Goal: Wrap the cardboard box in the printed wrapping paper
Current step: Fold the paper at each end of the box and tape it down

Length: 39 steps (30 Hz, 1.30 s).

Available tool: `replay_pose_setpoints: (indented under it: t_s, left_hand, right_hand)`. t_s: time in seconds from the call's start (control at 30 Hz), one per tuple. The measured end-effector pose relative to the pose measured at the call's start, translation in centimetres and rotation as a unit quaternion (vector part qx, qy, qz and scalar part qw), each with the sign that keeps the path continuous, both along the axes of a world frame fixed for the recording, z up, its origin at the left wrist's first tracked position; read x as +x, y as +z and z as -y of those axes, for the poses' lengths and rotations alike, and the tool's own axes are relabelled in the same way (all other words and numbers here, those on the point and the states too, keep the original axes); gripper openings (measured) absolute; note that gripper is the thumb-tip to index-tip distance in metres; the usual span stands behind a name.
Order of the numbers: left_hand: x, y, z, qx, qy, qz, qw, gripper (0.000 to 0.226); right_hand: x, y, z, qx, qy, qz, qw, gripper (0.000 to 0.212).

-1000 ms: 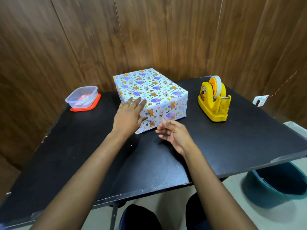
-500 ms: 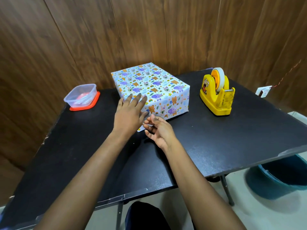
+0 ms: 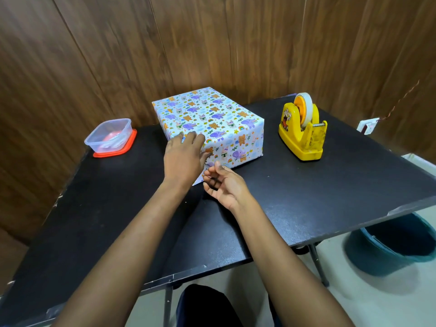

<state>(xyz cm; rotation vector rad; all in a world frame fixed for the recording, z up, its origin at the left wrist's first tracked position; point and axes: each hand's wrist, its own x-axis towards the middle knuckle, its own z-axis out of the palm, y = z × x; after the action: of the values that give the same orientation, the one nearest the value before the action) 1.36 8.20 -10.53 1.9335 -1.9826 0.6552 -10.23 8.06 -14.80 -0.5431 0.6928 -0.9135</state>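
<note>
1. A clear plastic tub with rounded corners (image 3: 109,135) is seen at the far left of the black table (image 3: 306,190), standing on its orange-red lid (image 3: 126,149). Something pinkish and pale is seen inside it; what it is cannot be told through the plastic.
2. A dark teal round bucket (image 3: 387,251) is seen on the pale floor under the table's right edge. Its inside is in shadow, and its contents cannot be told.
3. The cardboard box, covered in glossy pale-blue wrapping paper printed with purple elephants, orange bears and rainbows (image 3: 212,114), is placed at the far middle of the table, close to the wood-panelled wall (image 3: 212,43). Its top and right side are smoothly covered, with crisp folded edges; no bare cardboard is shown.
4. A yellow plastic tape dispenser with an orange-cored roll of tape (image 3: 302,131) is set to the right of the box, apart from it. Scuffs are seen on its side.
5. The table top is matt, finely grained, and chipped along its near edge.
6. The left hand (image 3: 182,159) is laid palm-down, fingers extended, pressed flat on the box's near corner.
7. The right hand (image 3: 224,182) is held palm-up just beside that corner, fingers loosely curled, nothing gripped.
</note>
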Motion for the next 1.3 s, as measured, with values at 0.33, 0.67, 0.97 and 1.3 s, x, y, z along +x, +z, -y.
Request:
replay_pose_setpoints:
  t_s: [0.33,0.67,0.97,1.3]
  left_hand:
    - [1.0,2.2,-0.7,0.107,-0.007,-0.097,0.989,0.056]
    - [1.4,1.9,-1.1,0.097,-0.016,-0.042,0.994,0.055]
    - [1.1,1.4,-1.2,0.057,-0.025,-0.047,0.997,0.050]
    - [1.3,2.5,-2.1,0.029,-0.095,-0.209,0.973,0.036]
  right_hand:
    - [0.1,-0.2,0.3,-0.003,0.003,0.026,1.000,0.028]
    - [0.0,-0.4,-0.6,-0.037,0.012,0.075,0.996,0.026]
    - [1.6,0.3,-0.3,-0.059,0.020,0.104,0.993,0.021]
    - [-1.8,1.1,-1.5,-0.289,0.029,0.002,0.957,0.019]
